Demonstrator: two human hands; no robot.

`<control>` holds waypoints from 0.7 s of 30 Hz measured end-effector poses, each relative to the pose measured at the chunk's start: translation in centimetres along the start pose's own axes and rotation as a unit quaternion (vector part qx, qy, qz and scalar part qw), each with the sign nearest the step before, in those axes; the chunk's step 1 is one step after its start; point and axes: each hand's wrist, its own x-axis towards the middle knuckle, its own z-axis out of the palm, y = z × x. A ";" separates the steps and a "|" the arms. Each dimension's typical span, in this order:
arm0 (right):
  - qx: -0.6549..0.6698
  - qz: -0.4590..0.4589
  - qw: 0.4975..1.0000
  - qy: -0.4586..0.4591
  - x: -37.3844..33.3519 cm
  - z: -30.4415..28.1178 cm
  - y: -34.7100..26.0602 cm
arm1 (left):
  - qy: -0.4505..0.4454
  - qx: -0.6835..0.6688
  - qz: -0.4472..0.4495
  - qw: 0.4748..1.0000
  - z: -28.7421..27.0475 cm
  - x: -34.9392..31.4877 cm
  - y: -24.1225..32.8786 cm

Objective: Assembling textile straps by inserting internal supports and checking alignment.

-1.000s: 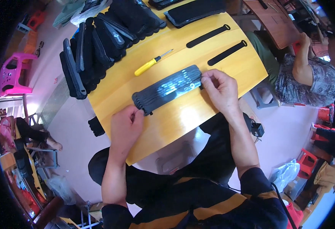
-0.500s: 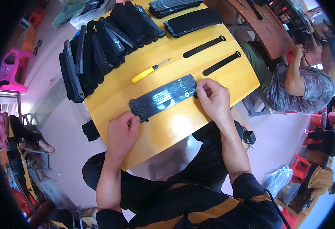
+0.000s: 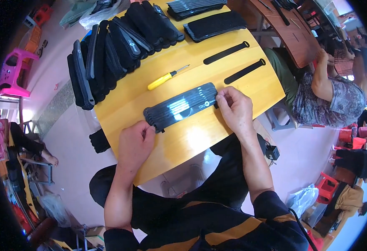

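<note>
A flat bundle of black straps (image 3: 181, 106) with a glossy ribbed upper face lies on the yellow table in front of me. At its left end my left hand (image 3: 136, 142) is closed, fingertips pinching the near corner. My right hand (image 3: 235, 109) pinches the right end between thumb and curled fingers. Small dark tabs stick out below the bundle beside both hands. Beyond it lies a yellow-handled screwdriver (image 3: 161, 80), its tip pointing right. Two single black straps with end loops, a farther strap (image 3: 226, 53) and a nearer strap (image 3: 244, 72), lie to the right.
Many black strap bundles (image 3: 118, 50) line the table's far left edge. Two more stacks, one nearer (image 3: 214, 27) and one behind (image 3: 196, 8), sit at the back. Another person (image 3: 329, 94) sits right of the yellow table (image 3: 183, 150). A pink stool (image 3: 15, 73) stands at left.
The whole view has shifted slightly, carrying the table and its contents a little to the right. Both hands keep their places at the bundle's ends.
</note>
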 end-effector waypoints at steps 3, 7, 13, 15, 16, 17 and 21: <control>-0.006 -0.008 1.000 0.002 0.1 0.1 -0.1 | 0.006 0.012 0.009 1.000 0.1 0.0 -0.1; -0.021 -0.012 1.000 0.008 0.1 0.0 -0.1 | 0.002 0.014 0.011 1.000 -0.1 0.0 0.3; -0.064 -0.025 0.998 0.017 0.2 0.0 -0.5 | 0.011 0.031 0.024 0.999 0.1 0.1 0.5; -0.069 -0.031 0.997 0.019 0.2 -0.1 -0.7 | 0.017 0.031 0.028 0.999 0.2 0.0 0.4; -0.064 -0.024 0.998 0.014 0.2 0.0 -0.8 | 0.023 0.032 0.032 0.999 0.4 0.0 0.4; -0.058 -0.018 0.998 0.010 0.2 0.0 -0.8 | 0.025 0.031 0.032 0.999 0.4 0.0 0.4; -0.048 -0.021 0.999 0.008 0.3 0.1 -0.9 | 0.035 0.077 0.035 0.996 0.6 -0.3 0.4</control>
